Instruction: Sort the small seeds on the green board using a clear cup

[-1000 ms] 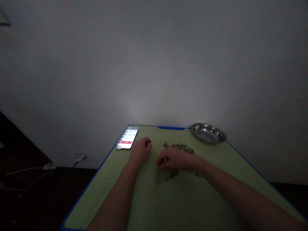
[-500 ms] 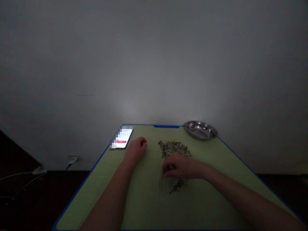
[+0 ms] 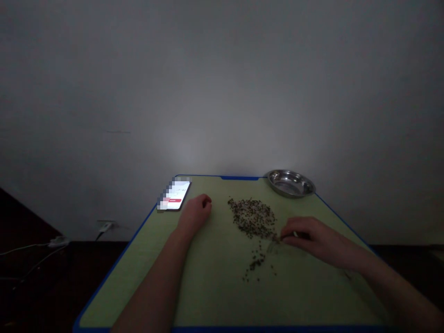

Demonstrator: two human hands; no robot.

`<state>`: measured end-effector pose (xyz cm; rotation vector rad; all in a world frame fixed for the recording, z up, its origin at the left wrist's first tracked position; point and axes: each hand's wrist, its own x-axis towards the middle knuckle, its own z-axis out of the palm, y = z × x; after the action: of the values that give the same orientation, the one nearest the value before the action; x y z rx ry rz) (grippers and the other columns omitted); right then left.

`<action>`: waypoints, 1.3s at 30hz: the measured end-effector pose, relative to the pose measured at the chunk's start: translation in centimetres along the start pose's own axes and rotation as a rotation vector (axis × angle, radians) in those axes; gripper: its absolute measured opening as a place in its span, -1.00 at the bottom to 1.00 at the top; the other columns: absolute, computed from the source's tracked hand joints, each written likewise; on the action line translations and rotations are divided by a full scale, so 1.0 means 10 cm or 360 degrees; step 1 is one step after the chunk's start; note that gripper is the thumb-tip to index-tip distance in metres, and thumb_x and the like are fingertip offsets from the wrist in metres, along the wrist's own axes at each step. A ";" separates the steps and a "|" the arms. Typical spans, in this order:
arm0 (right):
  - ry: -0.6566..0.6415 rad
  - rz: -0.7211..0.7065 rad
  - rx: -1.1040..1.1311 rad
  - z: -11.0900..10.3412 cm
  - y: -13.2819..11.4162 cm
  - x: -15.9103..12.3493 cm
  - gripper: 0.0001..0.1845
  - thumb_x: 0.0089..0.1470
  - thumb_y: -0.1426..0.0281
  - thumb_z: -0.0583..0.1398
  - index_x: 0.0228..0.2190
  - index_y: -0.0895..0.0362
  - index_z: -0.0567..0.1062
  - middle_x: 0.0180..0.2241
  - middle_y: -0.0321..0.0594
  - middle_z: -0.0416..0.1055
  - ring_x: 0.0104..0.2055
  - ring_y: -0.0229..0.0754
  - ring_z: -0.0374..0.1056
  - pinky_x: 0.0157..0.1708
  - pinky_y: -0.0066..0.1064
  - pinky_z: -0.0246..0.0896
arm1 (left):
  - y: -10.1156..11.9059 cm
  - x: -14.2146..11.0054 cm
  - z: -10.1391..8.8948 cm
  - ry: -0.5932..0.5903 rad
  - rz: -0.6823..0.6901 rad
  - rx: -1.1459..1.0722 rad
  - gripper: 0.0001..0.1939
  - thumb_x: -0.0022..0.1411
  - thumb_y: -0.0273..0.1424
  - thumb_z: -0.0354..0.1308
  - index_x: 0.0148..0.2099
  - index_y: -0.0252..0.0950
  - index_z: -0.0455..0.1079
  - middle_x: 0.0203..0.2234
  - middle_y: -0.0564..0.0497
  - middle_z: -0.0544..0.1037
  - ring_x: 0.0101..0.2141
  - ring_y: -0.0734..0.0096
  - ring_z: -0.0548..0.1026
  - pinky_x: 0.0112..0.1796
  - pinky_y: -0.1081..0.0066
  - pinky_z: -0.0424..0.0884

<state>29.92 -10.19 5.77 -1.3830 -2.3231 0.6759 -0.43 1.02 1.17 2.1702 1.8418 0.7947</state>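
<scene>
My left hand (image 3: 197, 210) rests on the left part of the table, fingers curled in, with nothing visible in it. To its right lies a spread of small dark and pale grains (image 3: 252, 217), like seeds or beans. My right hand (image 3: 307, 235) is at the right edge of that spread, its fingers pinched together. From the fingertips a thin, see-through object (image 3: 271, 246) reaches toward the grains; it is blurred and its kind cannot be made out. A smaller scatter of dark grains (image 3: 256, 263) lies nearer to me.
A shiny metal bowl (image 3: 290, 183) stands at the table's far right corner. At the far left lies a phone (image 3: 176, 196) with a lit screen. The pale green table (image 3: 215, 291) has a blue rim and stands against a grey wall. A plug with cables (image 3: 106, 226) shows at left.
My right hand has moved right, off the near side of the grains, taking a clear round-edged object with it. More of both grain patches shows. My left hand stays put.
</scene>
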 end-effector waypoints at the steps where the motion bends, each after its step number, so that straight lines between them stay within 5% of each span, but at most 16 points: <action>1: -0.0003 0.0027 -0.0005 0.00 0.06 -0.06 -0.81 0.12 0.31 0.13 -0.39 0.07 0.53 -0.42 -0.25 0.43 -0.41 -0.27 0.30 -0.43 -0.45 0.15 | 0.00 0.00 0.00 0.0004 0.0005 -0.0003 -0.74 0.11 -0.41 -0.04 -0.23 -0.29 0.45 -0.40 -0.06 0.55 -0.40 0.38 0.45 -0.36 0.42 0.27; 8: -0.0020 0.0057 -0.0021 0.12 0.28 -0.13 -0.79 0.13 0.31 0.12 -0.41 0.09 0.53 -0.44 -0.24 0.42 -0.42 -0.25 0.30 -0.42 -0.44 0.16 | 0.02 -0.01 -0.01 -0.0008 0.0007 -0.0011 -0.74 0.11 -0.42 -0.04 -0.22 -0.30 0.45 -0.41 -0.06 0.55 -0.38 0.37 0.45 -0.36 0.42 0.27; 28: 0.0011 -0.0010 0.0012 0.41 0.04 0.07 -0.83 0.11 0.38 0.13 -0.36 0.09 0.54 -0.40 -0.24 0.45 -0.38 -0.24 0.31 -0.36 -0.44 0.15 | 0.01 -0.01 0.01 -0.0033 0.0025 -0.0029 -0.73 0.10 -0.41 -0.04 -0.22 -0.30 0.45 -0.42 -0.05 0.54 -0.41 0.38 0.44 -0.38 0.43 0.25; 39: -0.0079 -0.0010 -0.0068 0.21 0.13 0.37 -0.85 0.05 0.37 0.15 -0.41 0.14 0.53 -0.46 -0.25 0.45 -0.44 -0.25 0.29 -0.43 -0.44 0.11 | 0.00 0.00 0.02 -0.0043 0.0036 -0.0047 -0.73 0.10 -0.40 -0.04 -0.23 -0.31 0.45 -0.43 -0.05 0.54 -0.42 0.38 0.44 -0.39 0.42 0.25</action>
<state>28.05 -6.82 3.55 -1.3915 -2.3924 0.6697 -0.35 1.02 1.00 2.1768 1.7843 0.7886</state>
